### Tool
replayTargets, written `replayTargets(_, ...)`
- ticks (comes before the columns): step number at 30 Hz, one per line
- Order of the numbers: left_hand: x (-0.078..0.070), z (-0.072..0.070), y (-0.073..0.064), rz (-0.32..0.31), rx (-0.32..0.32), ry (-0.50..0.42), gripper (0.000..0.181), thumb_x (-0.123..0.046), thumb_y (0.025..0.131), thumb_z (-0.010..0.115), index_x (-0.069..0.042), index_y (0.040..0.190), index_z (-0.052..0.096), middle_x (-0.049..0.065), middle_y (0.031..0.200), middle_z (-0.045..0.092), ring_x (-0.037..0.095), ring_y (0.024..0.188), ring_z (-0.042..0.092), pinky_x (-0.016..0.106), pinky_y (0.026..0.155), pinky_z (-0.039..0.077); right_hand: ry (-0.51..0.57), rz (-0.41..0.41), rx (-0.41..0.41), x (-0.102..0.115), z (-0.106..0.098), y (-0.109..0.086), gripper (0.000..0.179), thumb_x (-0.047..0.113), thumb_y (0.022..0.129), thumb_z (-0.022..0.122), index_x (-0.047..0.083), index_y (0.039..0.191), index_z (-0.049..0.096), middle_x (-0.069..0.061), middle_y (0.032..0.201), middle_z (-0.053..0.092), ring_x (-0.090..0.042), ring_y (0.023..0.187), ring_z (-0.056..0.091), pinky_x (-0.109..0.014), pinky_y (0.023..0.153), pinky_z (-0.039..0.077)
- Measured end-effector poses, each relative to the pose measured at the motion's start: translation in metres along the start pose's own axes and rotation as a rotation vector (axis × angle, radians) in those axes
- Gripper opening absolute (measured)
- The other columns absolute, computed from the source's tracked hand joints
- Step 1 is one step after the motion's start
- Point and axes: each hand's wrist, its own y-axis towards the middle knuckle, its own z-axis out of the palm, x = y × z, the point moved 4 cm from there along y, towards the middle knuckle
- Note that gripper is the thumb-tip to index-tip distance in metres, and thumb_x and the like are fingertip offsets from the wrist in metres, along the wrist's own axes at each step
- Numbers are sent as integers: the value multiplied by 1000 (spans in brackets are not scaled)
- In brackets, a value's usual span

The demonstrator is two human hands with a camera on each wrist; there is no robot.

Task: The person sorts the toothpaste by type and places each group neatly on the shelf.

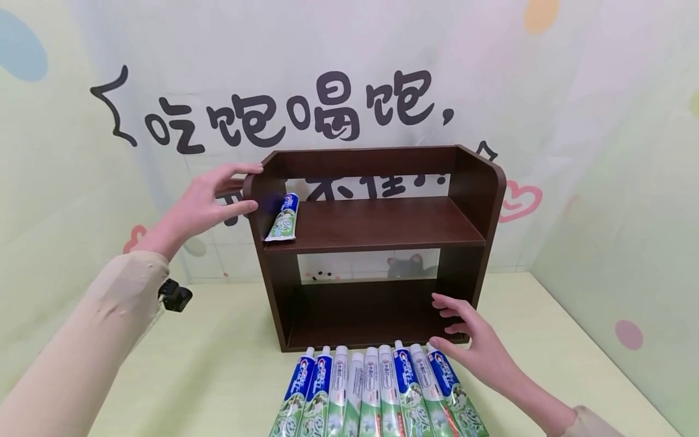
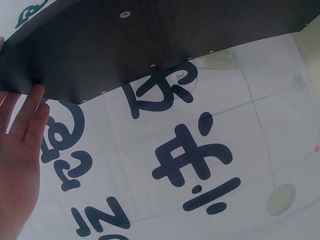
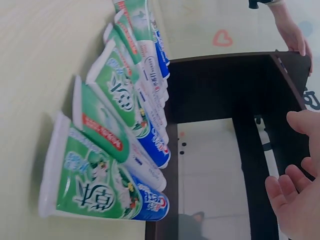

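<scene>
Pale-green worktop [image 1: 213, 340], white backdrop [image 1: 218, 54] with black lettering. I see nine green-bottomed plastic toothpaste tubes [image 1: 369, 400] rowed before a dark-brown, two-tier wooden shelf [image 1: 377, 224]; another blue-and-green tube [image 1: 284, 220] sits upper left. Left hand [image 1: 202, 203], fingers extended, touches the shelf's left side. Right hand [image 1: 480, 346]: grip loose, holding nothing, near the row's right end.

Toothpaste tubes [image 3: 97, 182] line the counter [image 3: 30, 75] from eight o'clock toward twelve, beside a dark shelf [image 3: 210, 90]; right hand [image 3: 302, 192] at four, left hand [image 3: 291, 34] touching the shelf at two.
</scene>
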Motion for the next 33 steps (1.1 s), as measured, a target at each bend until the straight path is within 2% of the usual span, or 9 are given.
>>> replayTargets(6,1,1,0,-9,5,-3,58,-17,88,74,-23,142,53,1,149,51,32,128,57,5,99,40,-14,34,13,-10,5,-6,63,20,88,75,25,143,47,-1,137,56,4,113,49,-22,87,56)
replayTargets(16,-2,3,3,29,-7,20,56,-16,88,75,-22,140,54,-1,148,53,28,127,58,5,101,40,-66,26,31,-20,4,-17,64,21,87,77,19,144,48,-5,139,55,5,113,47,-26,86,57)
replayTargets(20,-1,3,2,31,-7,22,56,-15,88,75,-21,140,54,0,148,52,28,127,59,5,100,41,-84,50,58,-27,5,-23,66,25,87,77,18,145,46,-8,139,55,4,113,48,-25,85,57)
replayTargets(24,0,2,1,22,-4,18,56,-16,88,75,-23,140,54,-1,148,52,28,127,58,5,100,40,-94,113,81,-36,7,-29,69,27,86,78,18,146,45,-9,140,54,-7,115,51,-24,83,56)
replayTargets(30,2,2,0,32,-10,14,56,-15,88,75,-22,140,54,0,148,52,28,126,59,4,100,40,-86,189,121,-46,8,-34,71,26,85,78,14,146,45,-12,142,52,-32,115,54,-24,79,55)
replayTargets(33,2,1,0,37,-18,22,56,-15,88,75,-22,140,54,0,147,53,26,125,59,4,100,41,-87,212,143,-50,9,-35,71,28,84,78,14,145,45,-13,141,52,-35,114,54,-25,78,54)
